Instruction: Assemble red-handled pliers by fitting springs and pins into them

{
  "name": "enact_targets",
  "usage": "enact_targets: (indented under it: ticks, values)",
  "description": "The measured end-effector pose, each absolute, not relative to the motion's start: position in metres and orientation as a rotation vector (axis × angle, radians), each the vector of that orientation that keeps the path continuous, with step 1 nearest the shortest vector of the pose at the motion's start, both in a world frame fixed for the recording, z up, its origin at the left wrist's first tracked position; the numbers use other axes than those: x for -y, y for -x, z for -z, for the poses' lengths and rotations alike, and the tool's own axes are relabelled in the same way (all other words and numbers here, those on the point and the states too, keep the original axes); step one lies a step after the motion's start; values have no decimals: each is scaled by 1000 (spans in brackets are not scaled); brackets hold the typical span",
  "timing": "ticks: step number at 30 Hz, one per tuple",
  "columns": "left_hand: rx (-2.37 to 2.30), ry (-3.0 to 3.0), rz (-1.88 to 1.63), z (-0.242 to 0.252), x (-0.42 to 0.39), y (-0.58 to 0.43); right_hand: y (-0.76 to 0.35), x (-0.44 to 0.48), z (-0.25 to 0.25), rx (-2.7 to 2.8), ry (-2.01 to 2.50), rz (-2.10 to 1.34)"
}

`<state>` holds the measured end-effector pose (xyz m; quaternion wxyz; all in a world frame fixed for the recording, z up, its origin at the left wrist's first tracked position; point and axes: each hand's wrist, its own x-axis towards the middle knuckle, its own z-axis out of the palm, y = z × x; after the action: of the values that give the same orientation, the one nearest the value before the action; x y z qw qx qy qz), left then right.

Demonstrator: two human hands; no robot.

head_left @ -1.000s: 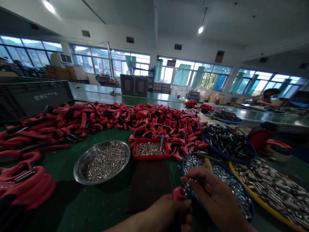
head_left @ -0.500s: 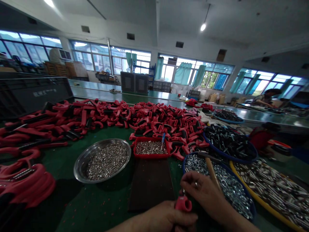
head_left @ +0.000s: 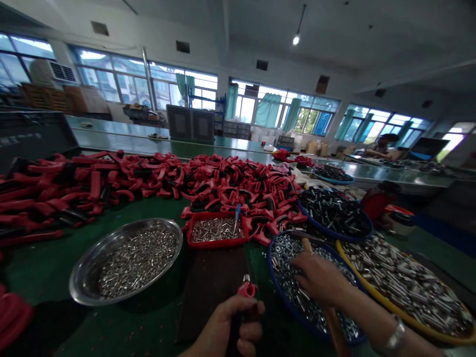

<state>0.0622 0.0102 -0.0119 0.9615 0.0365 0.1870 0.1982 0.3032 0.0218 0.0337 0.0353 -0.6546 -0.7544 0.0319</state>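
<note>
Work at the frame's lower centre: left hand (head_left: 226, 327) clenched round a red handle (head_left: 246, 290), right hand (head_left: 320, 277) dipped into a blue basin (head_left: 270, 260) of washers (head_left: 286, 253), fingers curled, any catch hidden.

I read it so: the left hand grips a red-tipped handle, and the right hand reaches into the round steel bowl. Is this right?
Not quite. The left hand grips the red-tipped handle, but the right hand reaches into the blue-rimmed basin of washers, not the steel bowl. The head view shows it.

Bare dark board (head_left: 211, 290) lies between steel bowl (head_left: 86, 271) and blue basin (head_left: 269, 260).
</note>
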Motion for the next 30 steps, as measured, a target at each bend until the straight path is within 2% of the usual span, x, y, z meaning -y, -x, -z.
enact_targets:
  ticks: [9,16,19,23,30]
  values:
    - [-444,-123,-371,17,-14,-62,-313,-28,-36,2254,1967,-286]
    - [-453,-143,-327,16,-14,-66,-321,-24,-36,2121,1922,-270]
    - [-434,-116,-321,19,-15,-69,-299,-12,-43,2085,1756,-223]
    - [-380,-93,-396,17,-14,-72,-252,8,-49,2210,1319,-234]
    - [-605,-225,-440,11,-12,-73,-220,11,-26,2214,1151,160]
